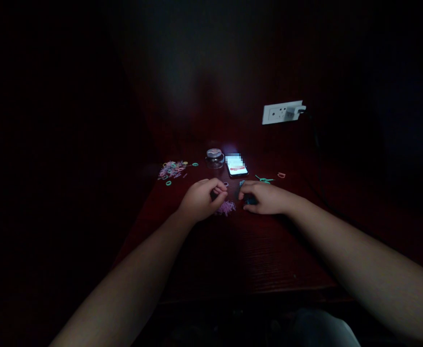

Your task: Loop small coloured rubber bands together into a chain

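Observation:
My left hand [204, 198] hovers over the dark red table, its thumb and fingertips drawn close together; whether something small is between them I cannot make out. Just under it lies a small pile of purple bands [226, 208], partly covered by the hand. One pale loop [226, 184] rests beside its fingertips. My right hand [264, 196] is opposite, with thumb and fingers curved and apart. Small blue bands [249, 199] show in the gap between them, partly hidden by that hand. No firm grip on them is visible.
A mixed pile of colourful bands [173, 169] lies at the left. Behind my hands stand a lidded clear jar [214, 159] and a lit phone [237, 165]. Green bands [264, 180] and an orange band [281, 175] lie right. A socket [274, 113] holds a plugged-in charger.

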`<state>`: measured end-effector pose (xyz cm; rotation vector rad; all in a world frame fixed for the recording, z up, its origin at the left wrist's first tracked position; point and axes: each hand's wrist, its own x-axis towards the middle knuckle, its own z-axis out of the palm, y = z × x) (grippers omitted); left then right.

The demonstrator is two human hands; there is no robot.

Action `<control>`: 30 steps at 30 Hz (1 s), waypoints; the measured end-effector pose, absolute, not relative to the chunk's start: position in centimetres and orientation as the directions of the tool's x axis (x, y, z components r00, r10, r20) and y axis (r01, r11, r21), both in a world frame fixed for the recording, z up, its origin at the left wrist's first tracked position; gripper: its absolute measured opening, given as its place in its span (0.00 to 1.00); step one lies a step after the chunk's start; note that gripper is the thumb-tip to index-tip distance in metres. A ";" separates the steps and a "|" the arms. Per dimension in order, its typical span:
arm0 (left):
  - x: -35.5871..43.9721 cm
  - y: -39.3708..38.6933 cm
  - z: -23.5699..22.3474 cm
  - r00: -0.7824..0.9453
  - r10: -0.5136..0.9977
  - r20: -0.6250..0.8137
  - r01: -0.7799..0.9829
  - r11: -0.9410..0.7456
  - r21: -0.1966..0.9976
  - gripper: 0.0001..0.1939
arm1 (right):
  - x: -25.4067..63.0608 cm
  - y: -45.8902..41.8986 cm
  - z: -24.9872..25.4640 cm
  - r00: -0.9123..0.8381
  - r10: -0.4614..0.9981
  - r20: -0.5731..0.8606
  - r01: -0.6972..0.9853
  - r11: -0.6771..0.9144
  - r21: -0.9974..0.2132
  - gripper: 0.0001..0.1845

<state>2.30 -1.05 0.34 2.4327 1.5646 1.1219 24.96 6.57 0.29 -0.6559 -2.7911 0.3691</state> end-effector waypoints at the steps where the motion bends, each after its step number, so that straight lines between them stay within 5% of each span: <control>1: 1.4 -0.7 0.4 0.195 0.807 0.557 0.810 -0.453 0.372 0.05 | 25.0 6.6 0.2 -0.863 0.465 0.198 0.399 0.867 -0.300 0.11; 7: -5.5 1.9 -0.7 -0.278 0.888 0.365 0.915 0.129 0.383 0.14 | 25.2 7.0 -0.3 -0.842 0.482 0.245 0.391 0.855 -0.340 0.09; 18: -8.0 4.4 -4.2 -0.411 0.882 0.231 0.880 0.319 0.351 0.23 | 24.8 7.2 -0.7 -0.763 0.552 0.337 0.441 0.825 -0.353 0.07; 30: -6.8 4.3 -3.8 -0.369 0.903 0.219 0.904 0.294 0.309 0.24 | 23.8 6.6 -0.8 -0.723 0.548 0.420 0.411 0.831 -0.376 0.08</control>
